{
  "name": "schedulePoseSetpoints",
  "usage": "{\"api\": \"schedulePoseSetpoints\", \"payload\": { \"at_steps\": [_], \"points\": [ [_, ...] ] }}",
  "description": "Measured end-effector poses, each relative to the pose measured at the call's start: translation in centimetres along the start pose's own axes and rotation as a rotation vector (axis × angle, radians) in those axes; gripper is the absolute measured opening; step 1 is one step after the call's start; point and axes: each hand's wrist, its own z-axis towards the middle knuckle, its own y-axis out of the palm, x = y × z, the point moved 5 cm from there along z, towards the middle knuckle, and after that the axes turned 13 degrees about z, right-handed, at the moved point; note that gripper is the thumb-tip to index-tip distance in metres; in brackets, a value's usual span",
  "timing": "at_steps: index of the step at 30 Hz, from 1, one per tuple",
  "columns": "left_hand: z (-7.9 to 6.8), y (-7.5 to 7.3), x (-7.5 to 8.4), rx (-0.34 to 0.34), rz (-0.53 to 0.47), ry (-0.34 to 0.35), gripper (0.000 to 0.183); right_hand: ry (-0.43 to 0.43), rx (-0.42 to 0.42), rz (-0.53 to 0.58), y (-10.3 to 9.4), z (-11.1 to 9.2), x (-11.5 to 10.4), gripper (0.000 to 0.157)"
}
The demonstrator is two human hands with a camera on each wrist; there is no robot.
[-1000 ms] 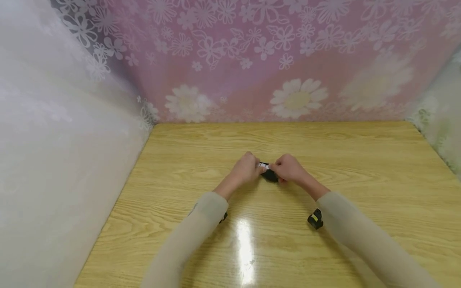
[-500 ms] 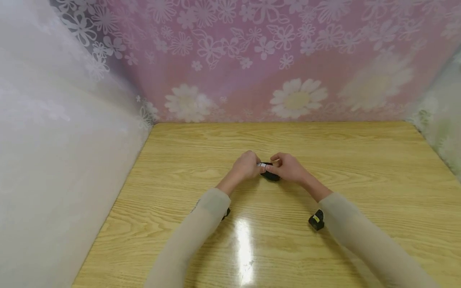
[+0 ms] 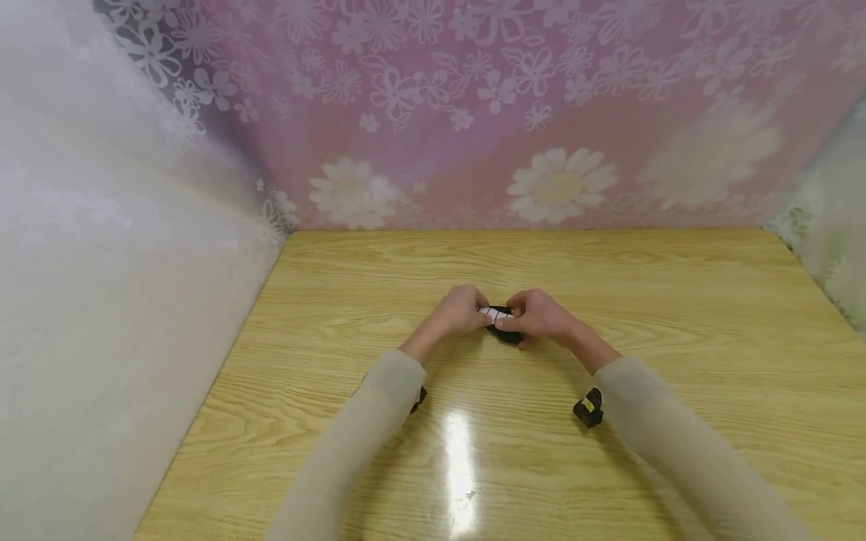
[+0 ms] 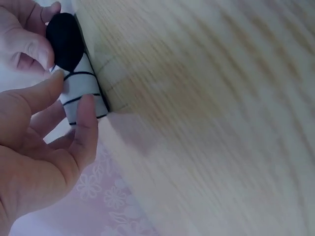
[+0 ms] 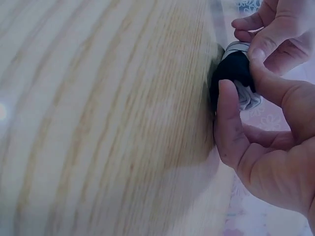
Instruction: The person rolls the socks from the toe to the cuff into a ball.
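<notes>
A small rolled-up sock (image 3: 506,333), black with a white part crossed by thin black lines, lies on the wooden table between both hands. My left hand (image 3: 461,310) pinches its white striped end, thumb on one side and fingers on the other in the left wrist view. At the black end, my right hand (image 3: 545,315) holds the roll between thumb and fingers. Folded pale cloth shows inside the black sock (image 5: 235,66) in the right wrist view. The two thumbs come close together over the roll.
The light wooden table (image 3: 325,300) reaches back to a pink flowered wall covering (image 3: 440,150). A pale wall (image 3: 135,300) borders it on the left, another on the right. A black wrist camera (image 3: 588,408) hangs below the right sleeve.
My right hand's fingers have loosened and shifted on the black end, then closed again. The left hand has moved slightly left, and more of the white striped part shows.
</notes>
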Motion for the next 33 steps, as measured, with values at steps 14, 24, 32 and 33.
{"api": "schedulePoseSetpoints", "payload": {
  "at_steps": [14,24,32,33],
  "points": [
    [-0.2,0.9,-2.7,-0.077,-0.298,0.067,0.051,0.025,0.005,0.023,0.6,0.3,0.6,0.043],
    [-0.4,1.0,-2.2,-0.096,-0.217,0.196,0.041,-0.171,0.107,-0.098,0.6,-0.8,0.4,0.034],
    [-1.5,0.0,-1.6,0.025,-0.368,0.215,0.041,-0.28,0.237,-0.035,0.4,-3.5,-0.3,0.034],
    [-1.6,-0.3,-1.4,0.063,-0.38,0.227,0.04,-0.287,0.261,-0.012,0.3,-4.0,-0.5,0.034]
  ]
}}
